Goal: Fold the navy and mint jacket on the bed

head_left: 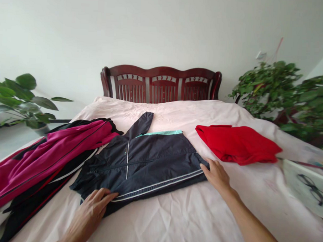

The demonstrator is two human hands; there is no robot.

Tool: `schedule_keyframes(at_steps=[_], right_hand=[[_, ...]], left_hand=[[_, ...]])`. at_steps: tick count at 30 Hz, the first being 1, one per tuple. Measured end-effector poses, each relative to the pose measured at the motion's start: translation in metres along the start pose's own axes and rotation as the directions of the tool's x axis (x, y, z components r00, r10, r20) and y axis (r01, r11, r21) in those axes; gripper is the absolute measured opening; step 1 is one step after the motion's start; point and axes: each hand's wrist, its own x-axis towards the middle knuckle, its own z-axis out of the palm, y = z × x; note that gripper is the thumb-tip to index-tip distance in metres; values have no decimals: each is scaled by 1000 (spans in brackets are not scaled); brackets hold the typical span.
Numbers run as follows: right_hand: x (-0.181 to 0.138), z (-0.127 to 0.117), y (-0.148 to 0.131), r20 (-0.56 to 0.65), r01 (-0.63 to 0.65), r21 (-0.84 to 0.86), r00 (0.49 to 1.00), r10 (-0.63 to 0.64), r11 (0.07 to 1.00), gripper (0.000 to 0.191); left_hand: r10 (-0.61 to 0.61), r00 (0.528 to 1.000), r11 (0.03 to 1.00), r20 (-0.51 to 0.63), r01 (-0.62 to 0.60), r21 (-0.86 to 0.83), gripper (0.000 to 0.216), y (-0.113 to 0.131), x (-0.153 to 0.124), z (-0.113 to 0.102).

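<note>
A dark navy jacket (146,159) with white piping and a light turquoise strip along its far edge lies partly folded on the bed. One sleeve points away toward the headboard. My left hand (92,210) is closed on the jacket's near edge at the left, thumb beside the white-striped band. At the other end of that band, my right hand (216,175) pinches the jacket's right corner between thumb and fingers. Beyond my right hand rests a folded red garment (238,144), apart from the jacket.
To the left lies a heap of magenta and black clothes (77,142). A pale pink sheet (173,221) covers the bed below a dark wooden headboard (163,85). Eyeglasses (313,190) lie on a pale surface at right. Leafy plants (270,86) flank the bed.
</note>
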Motion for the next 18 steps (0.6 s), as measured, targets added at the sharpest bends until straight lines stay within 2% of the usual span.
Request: schedule_keyframes(at_steps=[2, 3, 6, 11, 15, 18], right_hand=[[-3, -2, 1, 41, -64, 11, 997, 64, 998, 57], [-3, -3, 1, 64, -86, 19, 994, 85, 996, 59], [-1, -1, -4, 96, -89, 1, 991, 88, 996, 60], [7, -11, -6, 86, -72, -17, 994, 73, 997, 58], [3, -14, 12, 97, -91, 8, 991, 90, 996, 65], [-3, 1, 37, 145, -79, 15, 987, 76, 997, 62]], left_hand=[[-2, 1000, 1000, -8, 2, 30, 39, 1, -9, 1], [-8, 1000, 999, -14, 9, 52, 43, 2, -14, 2], [-39, 999, 994, -22, 41, 99, 52, 6, -27, 0], [-73, 996, 997, 41, 73, 11, 55, 8, -30, -13], [-71, 987, 996, 142, 78, -41, 59, 8, -29, -26], [-99, 977, 993, 190, 110, -49, 46, 8, -31, -38]])
